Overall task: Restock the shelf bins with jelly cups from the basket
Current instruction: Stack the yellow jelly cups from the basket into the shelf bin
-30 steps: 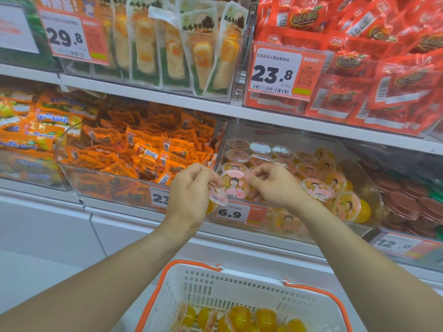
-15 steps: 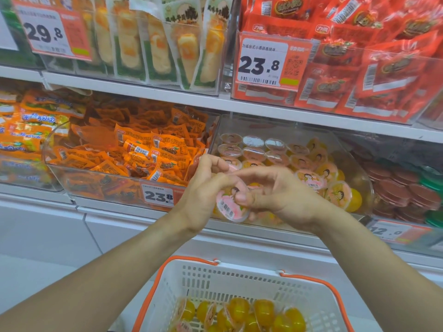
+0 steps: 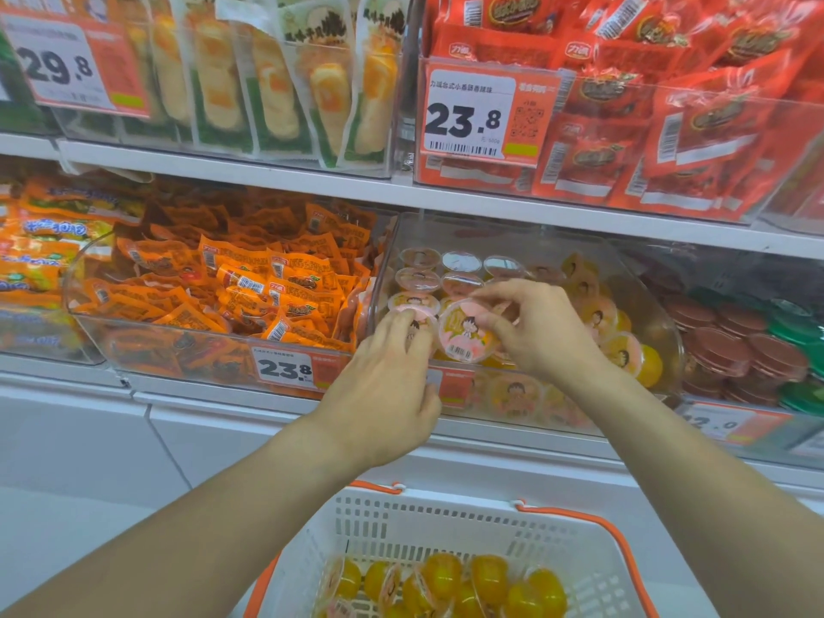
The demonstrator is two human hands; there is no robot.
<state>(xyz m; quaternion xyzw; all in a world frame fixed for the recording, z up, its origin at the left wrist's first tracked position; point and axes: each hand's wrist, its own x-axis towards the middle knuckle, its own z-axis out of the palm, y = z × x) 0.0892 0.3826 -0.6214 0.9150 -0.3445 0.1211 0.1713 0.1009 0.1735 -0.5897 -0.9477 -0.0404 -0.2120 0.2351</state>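
Note:
A clear shelf bin (image 3: 664,314) holds several jelly cups with pink cartoon lids. My right hand (image 3: 535,336) pinches one jelly cup (image 3: 466,336) at the bin's front left, tilted so its lid faces me. My left hand (image 3: 383,394) reaches over the bin's front edge, and its fingertips rest on a neighbouring cup (image 3: 412,307) that lies in the bin. Below, a white basket (image 3: 446,519) with orange handles holds several yellow jelly cups (image 3: 446,582).
A bin of orange snack packets (image 3: 223,287) stands to the left. Red and green lidded cups (image 3: 749,354) fill the bin on the right. The upper shelf (image 3: 312,189) carries bagged snacks and price tags. A white base panel (image 3: 89,439) runs under the shelf.
Both hands met on one cup in front of the bin, then moved up and into it. The right hand now has the cup alone and the left hand has shifted onto a cup beside it.

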